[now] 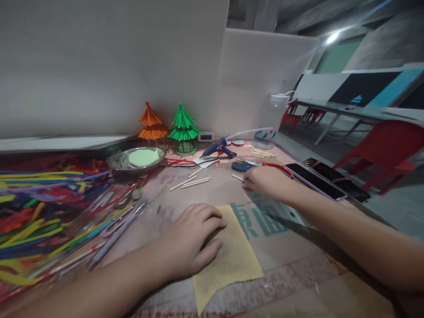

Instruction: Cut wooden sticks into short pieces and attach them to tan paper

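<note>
My left hand (198, 238) lies with its fingers stretched out on the left part of a yellow sheet of paper (235, 260), whose lower edge is torn or cut unevenly. Farther away and to the right, my right hand (256, 182) has its fingers drawn together low over the cardboard. A thin wooden stick (237, 177) pokes out leftward from those fingertips; the rest is hidden by the hand. Just behind the right hand are blue-handled scissors (242, 167) and pliers with orange-red handles (278, 167). Several loose wooden sticks (195, 183) lie between the hands, farther back.
At the back stand an orange paper tree (152, 126), a green one (184, 130), a blue glue gun (218, 149) and a plastic bottle (265, 138). Left are a metal dish (114, 162) and colourful pipe cleaners (36, 221). A phone (314, 180) lies right.
</note>
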